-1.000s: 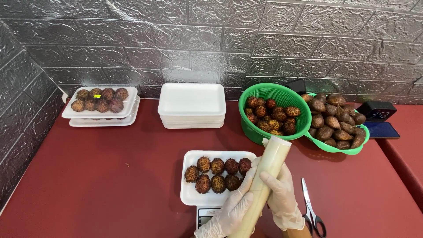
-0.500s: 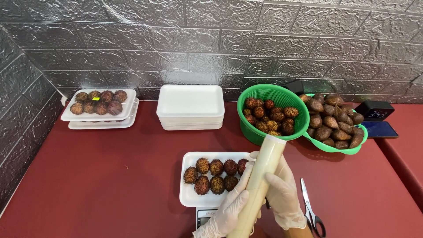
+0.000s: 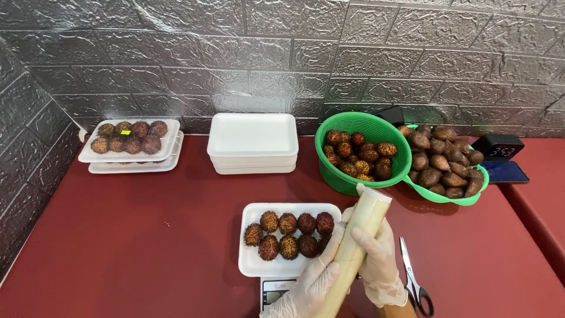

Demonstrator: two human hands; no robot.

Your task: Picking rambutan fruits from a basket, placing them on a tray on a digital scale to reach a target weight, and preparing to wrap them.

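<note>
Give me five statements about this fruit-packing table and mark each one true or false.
1. Both gloved hands grip the roll of cling film. True: the left hand holds it low, the right hand higher up.
2. The white tray by the hands is bare. False: it holds two rows of rambutans and sits on a scale.
3. The scissors lie on the red table, right of the right hand. True.
4. The green basket holds bananas. False: it holds rambutans; the green colander beside it holds brown scaly fruit.
5. The stack of empty trays stands at the table's near edge. False: it stands by the wall.
</note>
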